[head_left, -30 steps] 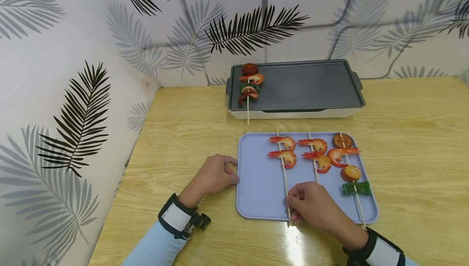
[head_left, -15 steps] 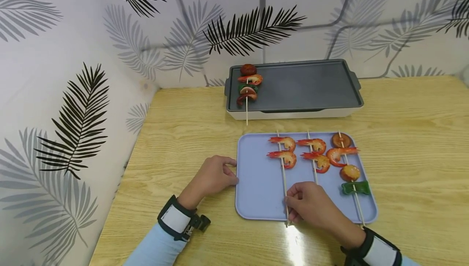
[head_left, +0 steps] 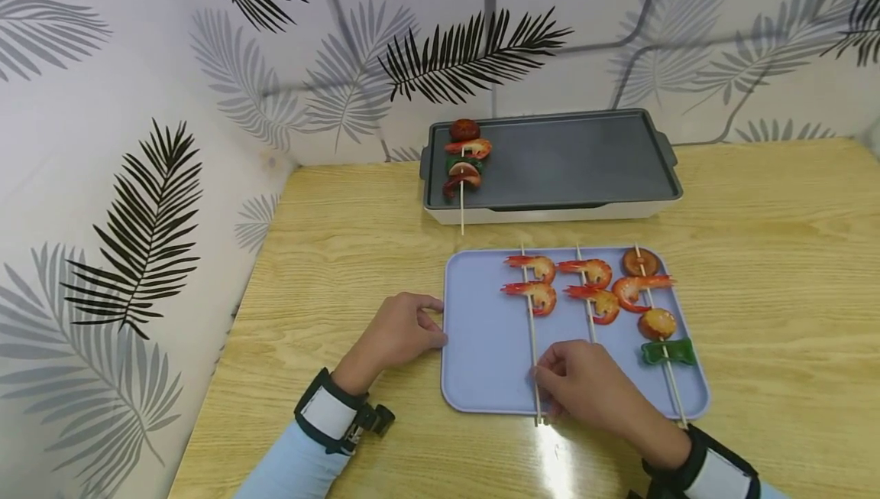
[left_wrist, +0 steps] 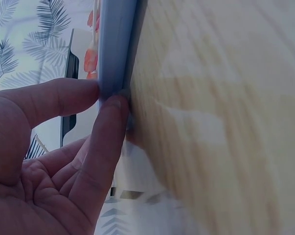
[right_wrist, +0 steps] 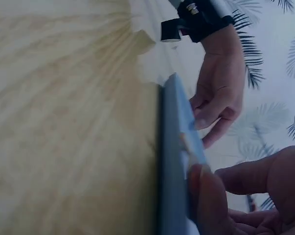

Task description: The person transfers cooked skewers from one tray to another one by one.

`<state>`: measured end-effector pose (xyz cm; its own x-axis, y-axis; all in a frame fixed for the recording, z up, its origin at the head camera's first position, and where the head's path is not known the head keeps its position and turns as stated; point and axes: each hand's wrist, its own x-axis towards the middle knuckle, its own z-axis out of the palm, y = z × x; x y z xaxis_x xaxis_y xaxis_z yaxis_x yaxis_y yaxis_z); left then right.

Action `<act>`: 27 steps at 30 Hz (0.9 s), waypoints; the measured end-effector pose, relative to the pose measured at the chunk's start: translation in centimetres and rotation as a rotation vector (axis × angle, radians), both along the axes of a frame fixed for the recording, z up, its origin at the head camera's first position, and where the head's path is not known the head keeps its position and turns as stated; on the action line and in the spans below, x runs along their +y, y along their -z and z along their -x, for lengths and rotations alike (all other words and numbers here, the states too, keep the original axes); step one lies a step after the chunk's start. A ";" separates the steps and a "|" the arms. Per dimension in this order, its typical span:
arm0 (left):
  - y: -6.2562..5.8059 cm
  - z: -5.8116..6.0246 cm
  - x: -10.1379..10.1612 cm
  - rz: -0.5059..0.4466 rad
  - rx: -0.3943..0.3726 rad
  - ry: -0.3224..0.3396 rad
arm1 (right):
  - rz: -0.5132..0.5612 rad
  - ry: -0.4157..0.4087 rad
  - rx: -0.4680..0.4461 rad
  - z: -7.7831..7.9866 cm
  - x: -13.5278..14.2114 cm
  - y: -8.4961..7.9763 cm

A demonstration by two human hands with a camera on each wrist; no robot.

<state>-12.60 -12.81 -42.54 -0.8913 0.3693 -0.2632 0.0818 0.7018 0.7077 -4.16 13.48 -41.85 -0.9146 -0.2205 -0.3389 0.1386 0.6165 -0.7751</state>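
Observation:
A lavender tray (head_left: 484, 365) lies on the table. My left hand (head_left: 399, 331) pinches its left rim, and the left wrist view shows the thumb (left_wrist: 71, 95) and a finger on either side of the edge. My right hand (head_left: 587, 384) holds the bare lower stick of a shrimp skewer (head_left: 541, 298) between thumb and fingers. This skewer lies along the tray with two shrimps at its upper half, its lower end reaching over the front rim. Beside it is a second shrimp skewer (head_left: 600, 305), its lower stick hidden behind my right hand.
A mixed skewer (head_left: 658, 324) with shrimp and green pepper lies at the tray's right side. Behind the tray stands a dark grill plate (head_left: 571, 159) on a white base. Another mixed skewer (head_left: 462, 169) rests on its left end, stick overhanging the front. A leaf-patterned wall closes the back.
The lower end of the held shrimp skewer has shifted very slightly left. Both hands keep their places, and the tray and other skewers look the same.

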 end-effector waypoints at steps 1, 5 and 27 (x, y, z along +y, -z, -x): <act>0.0 0.0 0.0 0.000 -0.003 0.000 | -0.056 -0.021 0.037 0.0 0.1 -0.5; 0.1 0.0 0.0 -0.001 0.001 0.004 | -0.203 -0.061 0.181 0.2 2.1 -3.0; -0.2 0.0 0.0 0.011 0.015 0.003 | -0.522 -0.027 0.201 5.3 16.0 -0.5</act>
<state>-12.58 -12.84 -42.39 -0.8943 0.3688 -0.2536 0.0943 0.7091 0.6987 -9.45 29.51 -41.34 -0.9689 -0.0943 -0.2286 -0.0015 0.9266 -0.3759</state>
